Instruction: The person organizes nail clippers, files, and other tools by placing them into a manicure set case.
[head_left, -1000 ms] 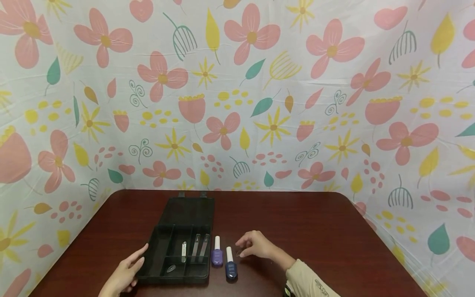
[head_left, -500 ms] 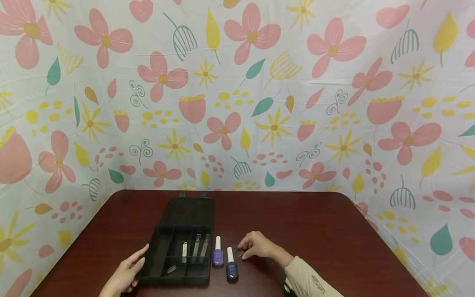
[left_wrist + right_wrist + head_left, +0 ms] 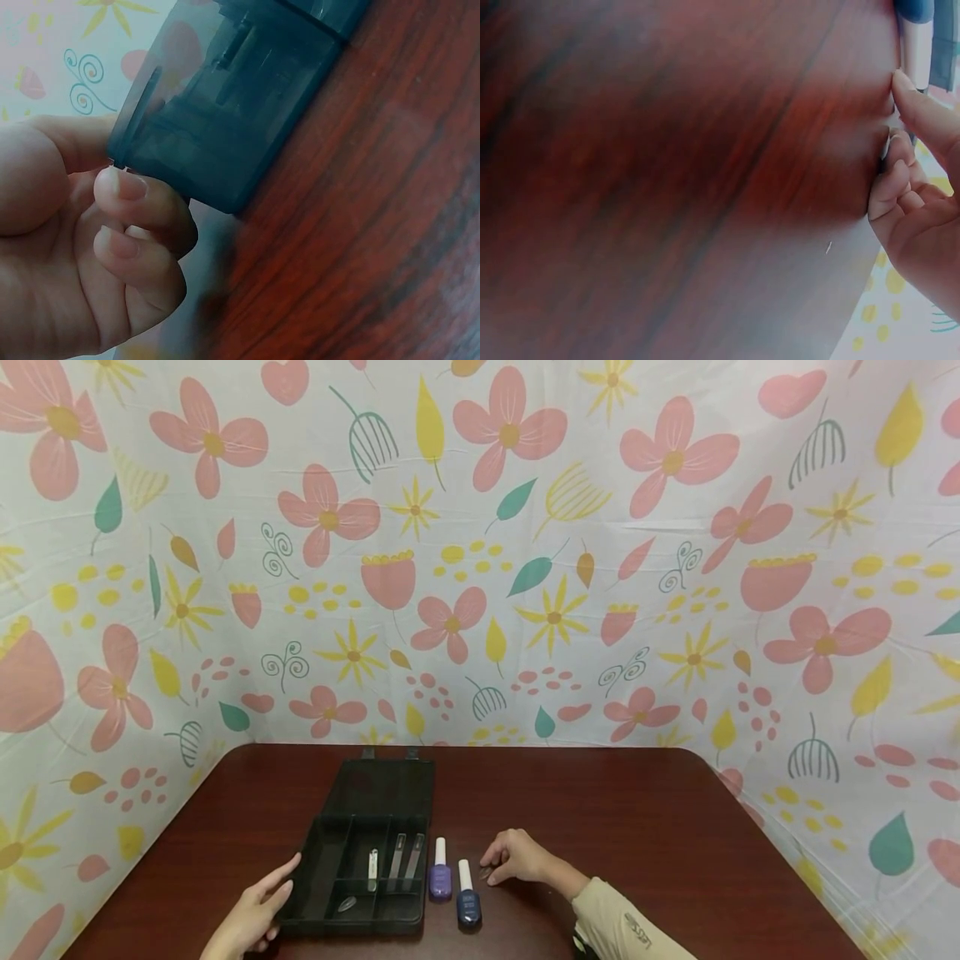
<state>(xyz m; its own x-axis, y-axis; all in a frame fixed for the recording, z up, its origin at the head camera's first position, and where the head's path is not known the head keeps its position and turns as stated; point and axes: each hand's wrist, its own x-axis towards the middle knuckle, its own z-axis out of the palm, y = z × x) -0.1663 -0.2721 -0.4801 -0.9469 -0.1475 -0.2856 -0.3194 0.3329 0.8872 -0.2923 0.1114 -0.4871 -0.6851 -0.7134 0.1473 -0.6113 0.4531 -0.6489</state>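
A dark see-through plastic compartment box (image 3: 307,910) lies with its lid (image 3: 384,789) folded back. My left hand (image 3: 243,918) grips its left side; in the left wrist view the fingers (image 3: 124,187) curl at the box's corner. To the right of the box, my right hand (image 3: 521,857) pinches a small clear piece (image 3: 485,872) between thumb and fingertips, low over the table. Beside that hand stand a dark blue nail polish bottle (image 3: 468,906) and a purple nail polish bottle (image 3: 440,881), both with white caps. The clear piece is largely hidden by the fingers.
Inside the box are a nail clipper (image 3: 372,870), two slim flat strips, one of them a grey strip (image 3: 397,862), and a clear oval piece (image 3: 347,904) in a front compartment. A floral cloth (image 3: 480,568) hangs behind the brown table (image 3: 600,802).
My right hand has shifted slightly right and its fingertips have closed in on the small clear piece. The left hand stays on the box, and the bottles have not moved.
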